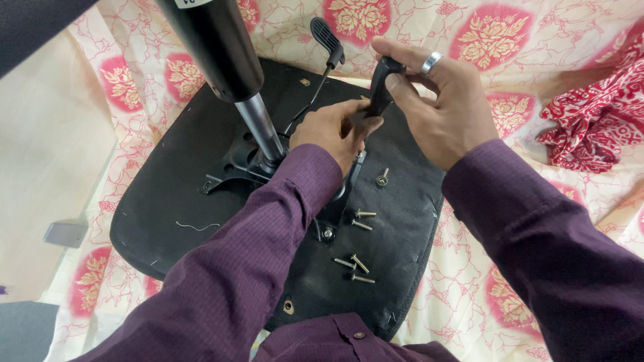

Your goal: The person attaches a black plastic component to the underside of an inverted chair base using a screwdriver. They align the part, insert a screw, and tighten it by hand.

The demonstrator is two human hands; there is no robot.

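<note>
An upturned black chair seat [174, 201] lies on a flowered cloth. A black and silver gas column [231, 67] rises from its metal mechanism plate [235, 164]. My left hand [332, 131] rests at the mechanism's right side, fingers curled around the lower end of a black handle piece [382, 84]. My right hand [436, 100], wearing a silver ring, pinches the upper part of that same piece. A black lever paddle [327, 37] on a thin rod sticks up just left of it.
Several loose silver bolts [359, 265] lie on the seat underside near my left sleeve, one more bolt [382, 179] stands by the plate. A red patterned cloth [597, 114] is bunched at the right. A small grey object [65, 233] lies at the left.
</note>
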